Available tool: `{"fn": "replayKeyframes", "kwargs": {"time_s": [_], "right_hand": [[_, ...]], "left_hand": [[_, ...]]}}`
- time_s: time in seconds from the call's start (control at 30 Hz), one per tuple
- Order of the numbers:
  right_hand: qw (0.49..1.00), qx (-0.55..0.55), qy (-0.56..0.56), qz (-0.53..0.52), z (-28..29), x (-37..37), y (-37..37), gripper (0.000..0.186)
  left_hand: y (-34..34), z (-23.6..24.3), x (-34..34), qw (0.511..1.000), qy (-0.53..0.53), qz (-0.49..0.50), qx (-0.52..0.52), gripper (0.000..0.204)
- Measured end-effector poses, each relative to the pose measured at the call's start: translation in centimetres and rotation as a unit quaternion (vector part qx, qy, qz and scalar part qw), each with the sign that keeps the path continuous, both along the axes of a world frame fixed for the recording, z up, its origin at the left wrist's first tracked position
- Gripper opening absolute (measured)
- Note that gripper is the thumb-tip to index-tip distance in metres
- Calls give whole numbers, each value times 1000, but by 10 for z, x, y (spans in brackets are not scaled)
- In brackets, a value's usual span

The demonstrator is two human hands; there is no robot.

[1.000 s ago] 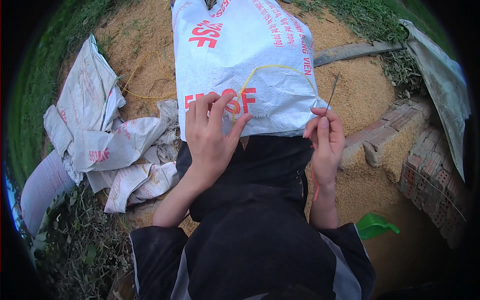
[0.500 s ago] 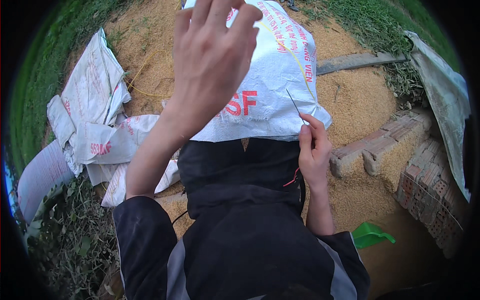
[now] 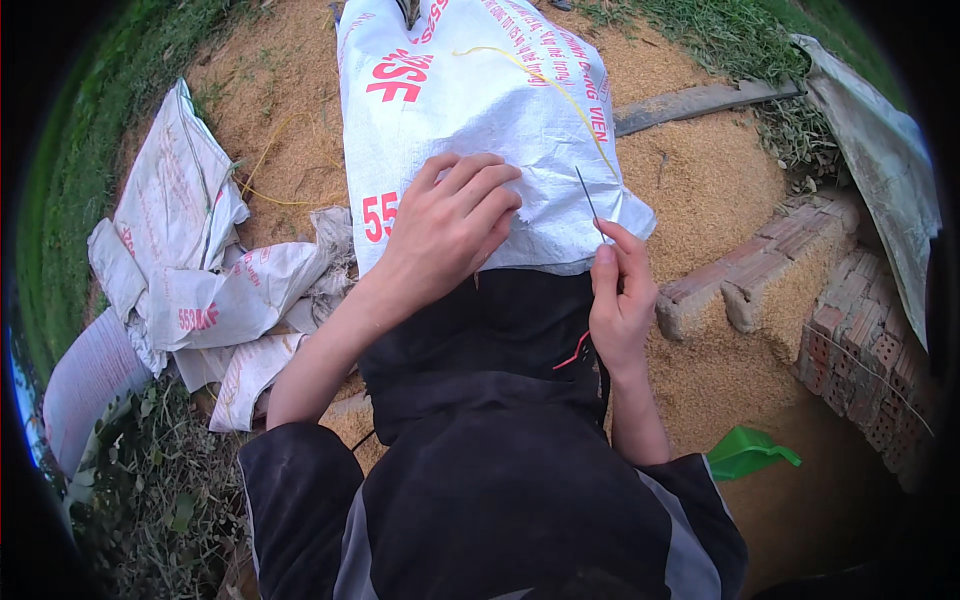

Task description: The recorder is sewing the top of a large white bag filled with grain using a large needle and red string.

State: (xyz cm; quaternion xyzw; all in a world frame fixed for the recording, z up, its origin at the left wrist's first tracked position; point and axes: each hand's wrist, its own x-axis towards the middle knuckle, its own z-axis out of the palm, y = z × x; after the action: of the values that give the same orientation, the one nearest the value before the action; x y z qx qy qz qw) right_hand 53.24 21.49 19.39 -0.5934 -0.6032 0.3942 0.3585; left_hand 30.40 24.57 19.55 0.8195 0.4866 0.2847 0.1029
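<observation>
A white woven sack (image 3: 470,110) with red print lies across the top centre, above my black-clad lap, a yellow strand (image 3: 560,84) running over it. My left hand (image 3: 452,215) rests over the lower middle of the sack, fingers bent and slightly apart, their tips partly hidden. At the sack's lower right, my right hand (image 3: 625,288) pinches a long thin metal needle (image 3: 585,190) between thumb and fingers, its tip angled up and left. A red string (image 3: 573,353) hangs beside that hand.
Crumpled white sacks (image 3: 225,300) lie at left on tan grain husks (image 3: 700,170). At right are dusty brick blocks (image 3: 760,262), a grey sheet (image 3: 870,180), a green plastic scoop (image 3: 745,450) and a grey plank (image 3: 700,100). Grass (image 3: 700,35) borders the pile.
My left hand rose toward the sack's top, then came back down onto its middle. My right hand moved slightly left, its needle now angled leftward. The yellow strand's loop has stretched out upward.
</observation>
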Motion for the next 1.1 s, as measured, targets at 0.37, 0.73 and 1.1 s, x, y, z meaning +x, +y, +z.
{"fn": "replayKeyframes", "kwargs": {"time_s": [0.37, 0.73, 1.1], "right_hand": [[989, 35, -140, -27, 2, 26, 28, 26], [993, 88, 29, -70, 11, 31, 14, 27], [976, 17, 161, -145, 21, 27, 12, 27]], "left_hand": [[-9, -2, 16, 997, -55, 36, 31, 24], [-26, -14, 22, 997, -3, 74, 3, 20], [-30, 7, 10, 990, -28, 100, -94, 17]]}}
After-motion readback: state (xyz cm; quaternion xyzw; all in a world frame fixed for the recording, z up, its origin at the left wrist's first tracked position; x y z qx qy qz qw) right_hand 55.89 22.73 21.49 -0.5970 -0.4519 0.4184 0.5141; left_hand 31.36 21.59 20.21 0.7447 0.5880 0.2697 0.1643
